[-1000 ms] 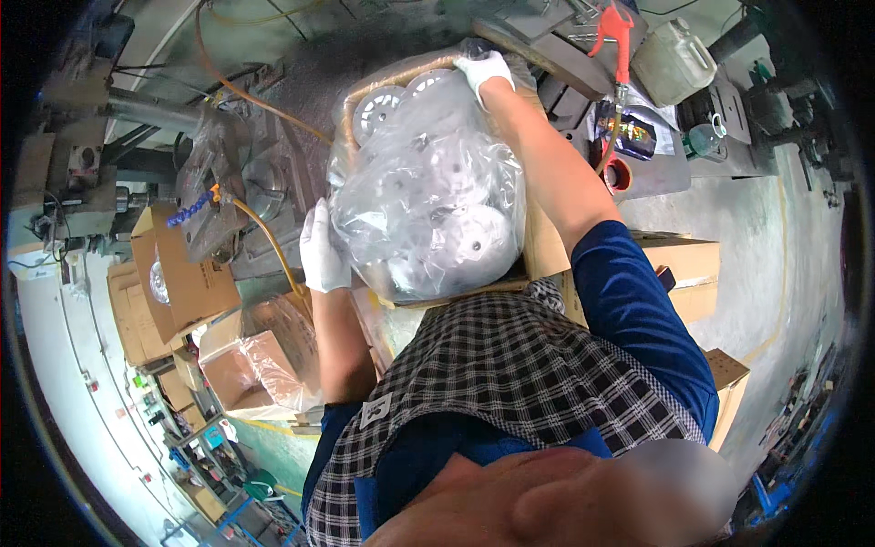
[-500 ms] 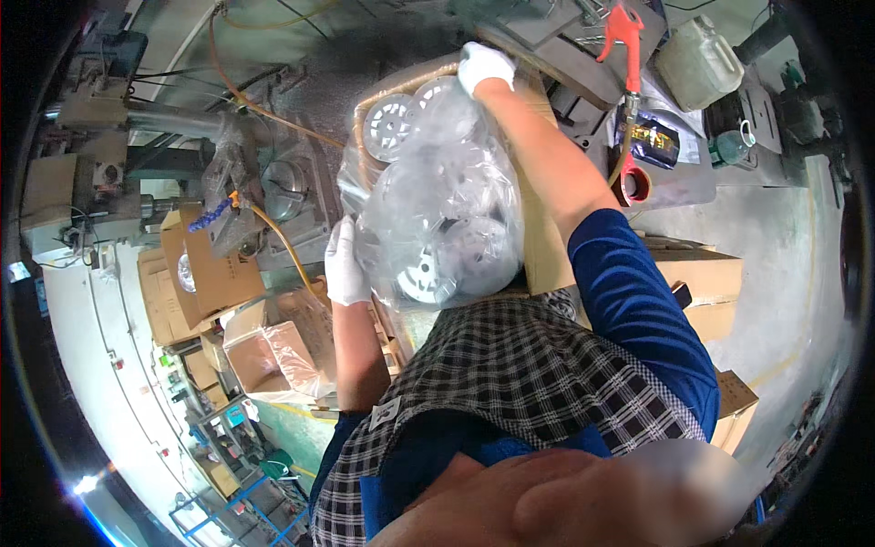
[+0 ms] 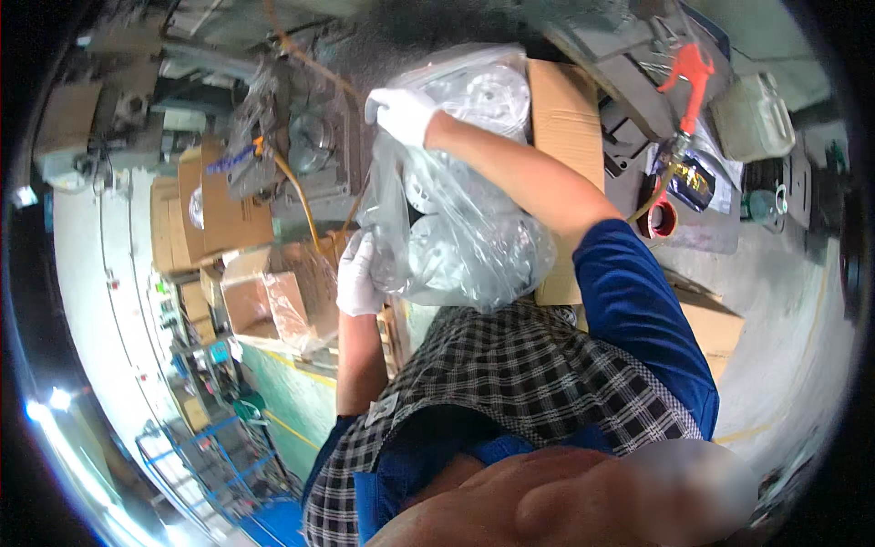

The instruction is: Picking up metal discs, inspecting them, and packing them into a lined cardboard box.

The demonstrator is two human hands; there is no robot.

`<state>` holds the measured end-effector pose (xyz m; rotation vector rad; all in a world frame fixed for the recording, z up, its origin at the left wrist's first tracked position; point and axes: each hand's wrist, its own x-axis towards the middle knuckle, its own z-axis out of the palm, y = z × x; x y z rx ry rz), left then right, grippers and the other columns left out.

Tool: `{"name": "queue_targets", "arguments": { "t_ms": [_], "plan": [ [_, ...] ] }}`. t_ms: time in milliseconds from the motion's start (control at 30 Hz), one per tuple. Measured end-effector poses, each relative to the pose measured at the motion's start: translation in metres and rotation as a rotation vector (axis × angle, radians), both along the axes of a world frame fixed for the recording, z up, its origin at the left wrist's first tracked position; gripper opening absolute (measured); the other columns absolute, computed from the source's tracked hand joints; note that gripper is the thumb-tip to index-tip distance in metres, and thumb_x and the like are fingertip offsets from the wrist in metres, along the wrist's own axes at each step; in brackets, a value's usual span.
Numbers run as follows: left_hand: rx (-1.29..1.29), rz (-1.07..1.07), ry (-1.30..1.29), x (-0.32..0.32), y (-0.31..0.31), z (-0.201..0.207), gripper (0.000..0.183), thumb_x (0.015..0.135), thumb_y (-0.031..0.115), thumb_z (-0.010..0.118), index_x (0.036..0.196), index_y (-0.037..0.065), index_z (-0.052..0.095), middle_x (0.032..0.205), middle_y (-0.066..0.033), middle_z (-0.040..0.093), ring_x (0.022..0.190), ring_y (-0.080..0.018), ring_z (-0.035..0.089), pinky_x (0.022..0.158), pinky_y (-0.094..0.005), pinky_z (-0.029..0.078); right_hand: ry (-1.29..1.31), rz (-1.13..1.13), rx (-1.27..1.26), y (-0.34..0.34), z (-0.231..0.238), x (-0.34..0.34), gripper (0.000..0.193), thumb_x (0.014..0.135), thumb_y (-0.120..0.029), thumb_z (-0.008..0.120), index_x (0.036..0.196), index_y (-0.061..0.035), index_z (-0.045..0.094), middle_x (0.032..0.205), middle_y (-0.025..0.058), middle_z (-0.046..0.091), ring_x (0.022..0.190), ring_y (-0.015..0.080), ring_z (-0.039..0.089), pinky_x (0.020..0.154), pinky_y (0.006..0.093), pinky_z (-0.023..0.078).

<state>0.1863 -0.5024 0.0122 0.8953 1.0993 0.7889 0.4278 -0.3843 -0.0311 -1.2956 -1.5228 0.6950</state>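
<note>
A clear plastic bag [image 3: 387, 191] lies over several round, silvery metal discs [image 3: 497, 96] in a cardboard box [image 3: 567, 146] in front of me. Some discs show cut-out holes through the film. My right hand [image 3: 403, 115], in a white glove, reaches across to the far left part of the bag, its fingers closed on the film. At the near left edge, my gloved left hand [image 3: 359, 278] has its fingers bent around the bag's side. Most of the box's walls are hidden under the plastic.
On the right bench lie a red air gun [image 3: 690, 82] with a hose, a red tape roll [image 3: 663, 219] and a whitish jug [image 3: 756, 118]. Open cardboard boxes [image 3: 251, 301] stand at the left. A yellow hose [image 3: 296, 187] hangs beside the machine.
My right hand has come from the box's far right corner to the left, drawing the film across the discs. My left hand stays at the left side, its fingers now more bent.
</note>
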Motion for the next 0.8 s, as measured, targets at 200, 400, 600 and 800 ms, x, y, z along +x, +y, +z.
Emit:
{"name": "queue_targets", "arguments": {
  "t_ms": [200,400,600,800],
  "plan": [
    [-0.274,-0.226,-0.076,0.015,-0.007,0.049,0.025,0.087,0.008,0.056,0.112,0.004,0.058,0.076,0.0007,0.055,0.056,-0.0063,0.048,0.048,-0.0198,0.038,0.207,-0.030,-0.205,-0.072,-0.047,-0.007,0.031,0.083,-0.022,0.050,0.106,-0.0018,0.059,0.095,0.0238,0.062,0.089,0.0352,0.061,0.079,0.0414,0.048],
    [1.114,-0.883,0.530,0.090,0.008,0.014,0.026,0.084,0.025,0.059,0.101,0.006,0.063,0.100,-0.0120,0.064,0.082,-0.0284,0.063,0.073,-0.0368,0.051,0.381,0.087,-0.584,-0.074,-0.007,0.008,0.035,0.089,-0.028,0.058,0.105,0.0019,0.060,0.090,0.0082,0.065,0.081,0.0142,0.060,0.075,0.0275,0.048],
    [0.638,-0.766,0.179,0.066,0.098,-0.001,0.047,0.086,0.048,0.055,0.105,0.006,0.063,0.099,-0.0167,0.064,0.095,-0.0313,0.061,0.085,-0.0383,0.048,0.112,-0.061,-0.593,-0.082,0.031,0.015,0.024,0.088,-0.019,0.062,0.099,0.0016,0.063,0.084,0.0019,0.062,0.076,0.0074,0.053,0.070,0.0216,0.044],
    [0.103,-0.667,0.865,0.095,0.248,-0.101,0.096,0.077,0.078,0.036,0.121,-0.005,0.055,0.118,-0.0251,0.056,0.113,-0.0317,0.056,0.096,-0.0389,0.042,-0.001,-0.114,-0.565,-0.052,0.024,-0.012,0.020,0.087,-0.018,0.062,0.092,0.0010,0.063,0.074,0.0026,0.058,0.070,0.0083,0.049,0.066,0.0230,0.042]
  ]
}}
